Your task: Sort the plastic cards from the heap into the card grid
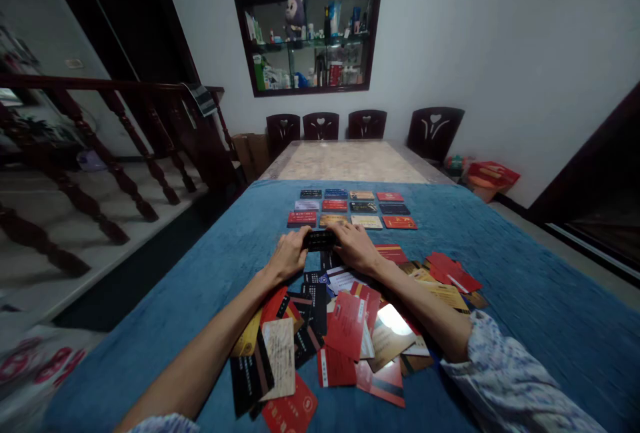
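Between my two hands is a black card (321, 240) with pale print, just below the nearest row of laid-out cards. My left hand (290, 252) grips its left end, and my right hand (354, 245) has its right end. Beyond them, several cards lie in three neat rows, among them an orange-red card (399, 222), a cream card (367, 222) and a dark blue card (395, 208). Under and between my forearms spreads a loose heap of overlapping cards, with a red card (345, 324), a beige card (279, 358) and a shiny gold card (390, 336) on top.
A blue cloth (200, 300) covers the near part of the long table; its far end shows a bare stone-like top (345, 161). Dark chairs (434, 132) stand around the far end. A wooden railing (110, 83) runs along the left, and a shelf niche (310, 26) is in the wall.
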{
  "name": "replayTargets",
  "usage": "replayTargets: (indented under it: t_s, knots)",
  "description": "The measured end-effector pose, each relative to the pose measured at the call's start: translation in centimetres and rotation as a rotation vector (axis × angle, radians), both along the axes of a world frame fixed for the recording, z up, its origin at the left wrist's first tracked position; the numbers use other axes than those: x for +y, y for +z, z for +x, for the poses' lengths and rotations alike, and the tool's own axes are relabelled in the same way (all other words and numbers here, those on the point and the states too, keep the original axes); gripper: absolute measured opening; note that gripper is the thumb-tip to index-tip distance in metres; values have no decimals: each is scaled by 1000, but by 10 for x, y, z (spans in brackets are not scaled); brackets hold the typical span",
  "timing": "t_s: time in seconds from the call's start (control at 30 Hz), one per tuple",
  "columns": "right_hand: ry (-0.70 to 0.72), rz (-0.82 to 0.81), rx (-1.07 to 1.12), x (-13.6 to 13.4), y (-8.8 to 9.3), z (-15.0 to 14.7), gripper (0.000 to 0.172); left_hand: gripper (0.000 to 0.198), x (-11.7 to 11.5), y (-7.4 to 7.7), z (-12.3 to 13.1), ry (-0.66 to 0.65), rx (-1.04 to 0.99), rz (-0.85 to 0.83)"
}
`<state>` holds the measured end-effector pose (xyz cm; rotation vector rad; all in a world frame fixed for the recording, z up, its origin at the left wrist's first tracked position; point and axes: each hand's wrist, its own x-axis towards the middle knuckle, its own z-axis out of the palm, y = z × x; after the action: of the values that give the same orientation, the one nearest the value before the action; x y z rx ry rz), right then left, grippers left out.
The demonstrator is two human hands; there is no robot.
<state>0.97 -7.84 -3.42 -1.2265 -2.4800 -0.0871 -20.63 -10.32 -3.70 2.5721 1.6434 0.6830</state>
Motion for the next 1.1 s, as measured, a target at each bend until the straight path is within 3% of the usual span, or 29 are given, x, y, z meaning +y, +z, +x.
replayTargets:
  t_s: [0.3,0.63,1.1]
  knots:
    - [-21,-66,-40,-1,8,4,54,54,3,1,0,-33,-78,-75]
    - [17,-92,-109,2,16,8,55,57,6,5,-2,-24,6,-114]
    - [62,-88,-192,10,41,13,55,53,0,43,6,8,114,-164]
